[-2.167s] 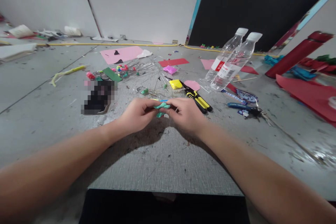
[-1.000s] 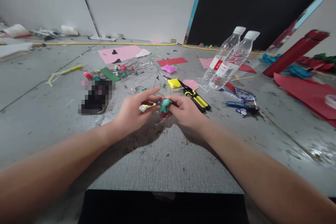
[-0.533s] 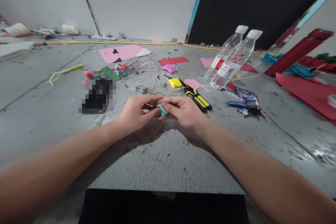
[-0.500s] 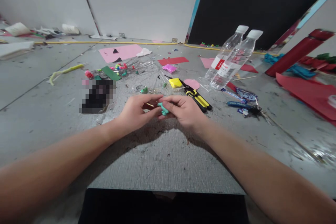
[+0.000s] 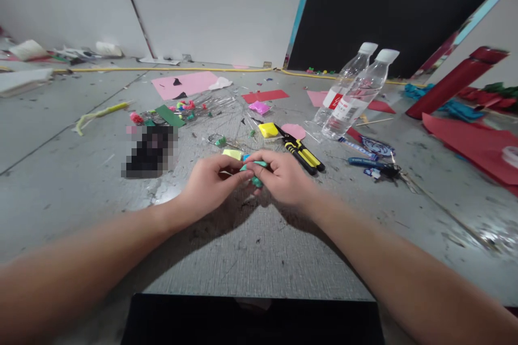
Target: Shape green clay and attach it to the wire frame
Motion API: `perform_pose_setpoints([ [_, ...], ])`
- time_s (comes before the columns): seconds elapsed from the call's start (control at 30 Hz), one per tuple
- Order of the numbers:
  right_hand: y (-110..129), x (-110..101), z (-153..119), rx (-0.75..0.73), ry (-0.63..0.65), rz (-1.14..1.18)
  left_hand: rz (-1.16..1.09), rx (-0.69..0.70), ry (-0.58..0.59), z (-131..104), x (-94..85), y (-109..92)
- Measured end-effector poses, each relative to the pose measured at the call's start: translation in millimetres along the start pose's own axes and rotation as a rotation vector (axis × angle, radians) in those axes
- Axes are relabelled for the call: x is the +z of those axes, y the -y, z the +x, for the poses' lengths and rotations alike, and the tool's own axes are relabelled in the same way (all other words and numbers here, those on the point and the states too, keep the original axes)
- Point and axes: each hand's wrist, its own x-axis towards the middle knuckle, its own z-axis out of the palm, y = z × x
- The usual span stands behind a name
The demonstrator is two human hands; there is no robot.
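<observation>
Pinching green lump (image 5: pixel 257 181), pale-yellow piece (image 5: pixel 232 154) more exposed

pliers (image 5: pixel 304 154), bottles (image 5: pixel 348 108) on grey surface (image 5: pixel 202 259)

Pale upright panels and one black panel behind a scuffed grey work surface.
Smooth white wall panels (image 5: pixel 214 5) meet at a dark slanting seam (image 5: pixel 133 8); a light-blue edging strip (image 5: pixel 302 8) borders the large matt-black panel (image 5: pixel 384 0). A thin yellow cable (image 5: pixel 182 69) runs along their foot. The broad, finely textured grey surface (image 5: pixel 243 248) is specked and stained, with white glare (image 5: pixel 491 229) at right.
</observation>
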Motion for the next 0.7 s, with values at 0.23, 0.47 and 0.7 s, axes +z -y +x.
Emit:
perform_pose_setpoints([
  [0.23,-5,7,-4,-0.063,0.196,0.03,0.264,0.004,-0.085,-1,-5.2,0],
  [0.47,-2,5,-3,-0.139,-0.017,-0.353,0.203,0.066,-0.076,-3,-0.8,-2],
  [0.7,-1,-6,1,-0.071,0.009,-0.442,-0.121,-0.082,0.01,-16,14.3,-6],
])
